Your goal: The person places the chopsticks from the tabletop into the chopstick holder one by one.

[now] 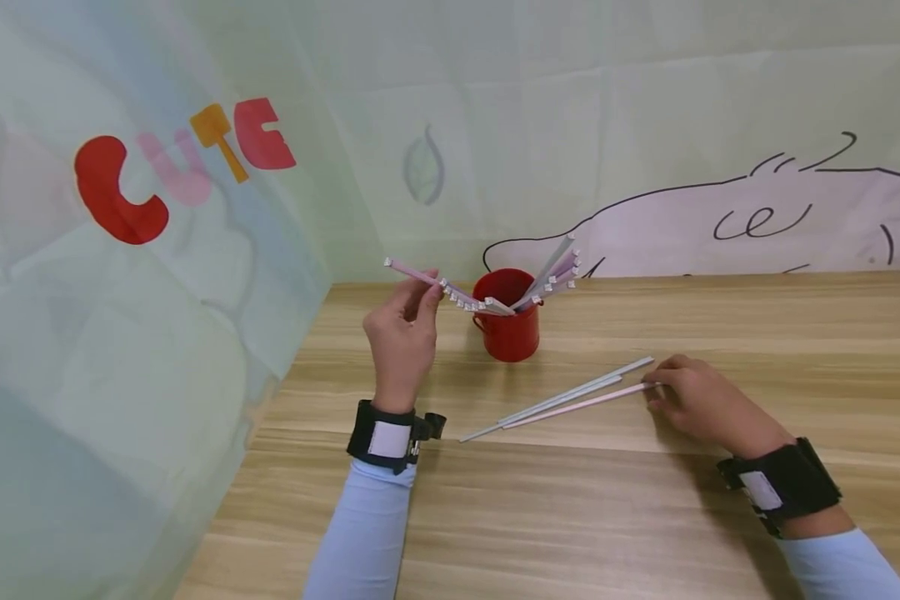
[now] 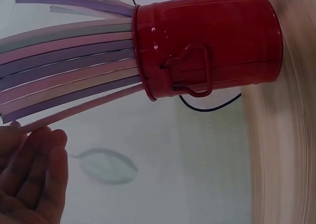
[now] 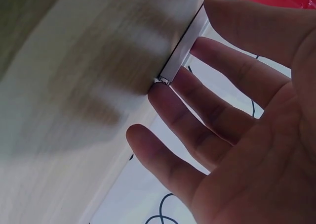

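A small red bucket (image 1: 512, 337) with side handles holds several long thin pastel sticks (image 2: 69, 53), fanned out over its rim to both sides. My left hand (image 1: 405, 342), left of the bucket, pinches the outermost pink stick (image 2: 81, 109) near its upper end. That stick's lower end goes in at the bucket's rim. On the table, my right hand (image 1: 693, 396) holds the right end of a pale pink stick (image 1: 577, 405) between thumb and fingers. In the right wrist view, its end (image 3: 173, 68) lies against the fingertips. Pale blue sticks (image 1: 570, 390) lie alongside it.
The wooden table (image 1: 570, 517) meets a printed cloth backdrop (image 1: 495, 125) close behind the bucket. Another printed cloth with coloured letters (image 1: 123, 196) stands along the left side. Both wrists carry black straps (image 1: 787, 483).
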Demonstrator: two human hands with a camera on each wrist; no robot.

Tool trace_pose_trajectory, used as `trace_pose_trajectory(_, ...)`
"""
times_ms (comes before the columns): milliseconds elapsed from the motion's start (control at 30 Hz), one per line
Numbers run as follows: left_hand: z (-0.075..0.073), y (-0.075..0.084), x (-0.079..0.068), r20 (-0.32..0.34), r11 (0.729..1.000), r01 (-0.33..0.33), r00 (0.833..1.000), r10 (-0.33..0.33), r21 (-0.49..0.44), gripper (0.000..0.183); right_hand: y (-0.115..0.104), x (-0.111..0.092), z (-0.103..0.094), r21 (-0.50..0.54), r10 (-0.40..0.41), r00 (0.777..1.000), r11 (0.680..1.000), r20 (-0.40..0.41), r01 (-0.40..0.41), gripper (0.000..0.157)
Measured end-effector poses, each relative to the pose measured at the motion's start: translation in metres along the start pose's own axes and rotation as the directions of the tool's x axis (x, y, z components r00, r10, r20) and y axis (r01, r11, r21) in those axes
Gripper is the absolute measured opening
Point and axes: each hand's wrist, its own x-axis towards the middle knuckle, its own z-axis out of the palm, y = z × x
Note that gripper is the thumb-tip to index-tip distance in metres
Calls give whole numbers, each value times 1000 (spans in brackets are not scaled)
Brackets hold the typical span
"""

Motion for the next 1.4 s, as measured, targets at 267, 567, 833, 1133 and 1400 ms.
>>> trace_pose_trajectory(267,8,-12,-8,148,938,18,986,-74,346,19,-1,1,1,-4,-3,1000,1000,0,3,24)
trace_pose_trajectory(567,7,-7,-11,256,865,63,942,-216,498,22,0,1,2,-7,-3,1000,1000,2,3,17)
trace_pose_trajectory(833,9,-2,-16,461,810,73,791,-403,582,26,0,0,1,7,-5,1000,1000,-18,5,16)
trace_pose_trajectory(1133,15,10,-24,616,808,-9,653,-441,588,29,-3,-1,-2,3,31,998,1000,56,-31,17)
trace_pose_trajectory(1400,22,22,-31,704,826,-101,586,-401,554,32,-8,-1,-10,52,58,988,996,141,-66,13)
